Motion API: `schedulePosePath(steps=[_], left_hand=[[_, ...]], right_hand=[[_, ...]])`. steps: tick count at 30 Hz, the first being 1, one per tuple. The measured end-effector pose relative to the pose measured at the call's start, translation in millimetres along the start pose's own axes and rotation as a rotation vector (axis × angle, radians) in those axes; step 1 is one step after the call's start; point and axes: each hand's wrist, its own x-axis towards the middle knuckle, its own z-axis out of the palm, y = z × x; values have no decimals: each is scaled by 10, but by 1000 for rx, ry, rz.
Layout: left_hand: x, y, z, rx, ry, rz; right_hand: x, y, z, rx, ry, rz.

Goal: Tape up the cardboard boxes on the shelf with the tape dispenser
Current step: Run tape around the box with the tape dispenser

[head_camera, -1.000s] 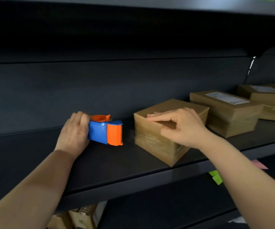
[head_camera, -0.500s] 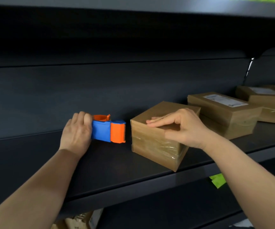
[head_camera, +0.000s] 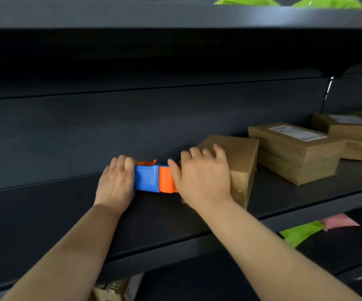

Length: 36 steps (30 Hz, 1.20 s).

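A blue and orange tape dispenser (head_camera: 151, 179) lies on the dark shelf (head_camera: 56, 213). My left hand (head_camera: 116, 181) grips its blue left end, fingers curled over the top. Just right of it stands a small cardboard box (head_camera: 242, 157) wrapped in clear tape. My right hand (head_camera: 204, 177) rests over the box's left top edge and hides that side. Its fingers point toward the back wall and its thumb touches the dispenser's orange end. The dispenser and the box sit very close together.
Two flatter labelled cardboard boxes (head_camera: 293, 148) (head_camera: 353, 131) lie farther right on the same shelf. Green packets (head_camera: 247, 1) sit on the shelf above. Green (head_camera: 301, 233) and pink (head_camera: 338, 221) packets lie on the shelf below, with more cardboard (head_camera: 114, 290) lower left.
My right hand has shifted left from the box's front to its left top edge, reaching the dispenser's orange end. The box has closed up against the dispenser. My left hand keeps its hold.
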Motion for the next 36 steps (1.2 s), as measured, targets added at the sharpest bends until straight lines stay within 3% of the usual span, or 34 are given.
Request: schedulePosePath(steps=[4, 9, 14, 18, 21, 23, 26, 30, 33, 36], left_hand=[[4, 50, 32, -8, -2, 20], [-12, 21, 33, -32, -15, 0], [-5, 58, 1, -109, -23, 71], [-42, 10, 1, -179, -53, 33], [-33, 6, -3, -167, -50, 4], [-18, 3, 4, -119, -24, 14], [-10, -27, -22, -85, 3, 29], [-22, 7, -69, -135, 29, 155], [-17, 100, -139, -159, 27, 267], [-40, 103, -176, -158, 9, 272]], right_hand=[[-95, 166, 362, -15, 293, -184], [-81, 232, 287, 29, 220, -204], [-50, 420, 148, 243, 193, 33], [275, 307, -112, 251, 17, 5], [402, 249, -197, 451, -202, 81], [410, 173, -155, 302, -326, 82], [431, 146, -121, 143, -473, 34], [463, 294, -297, 334, -663, -111], [494, 216, -366, 410, -628, -77], [475, 38, -248, 194, -506, -57]])
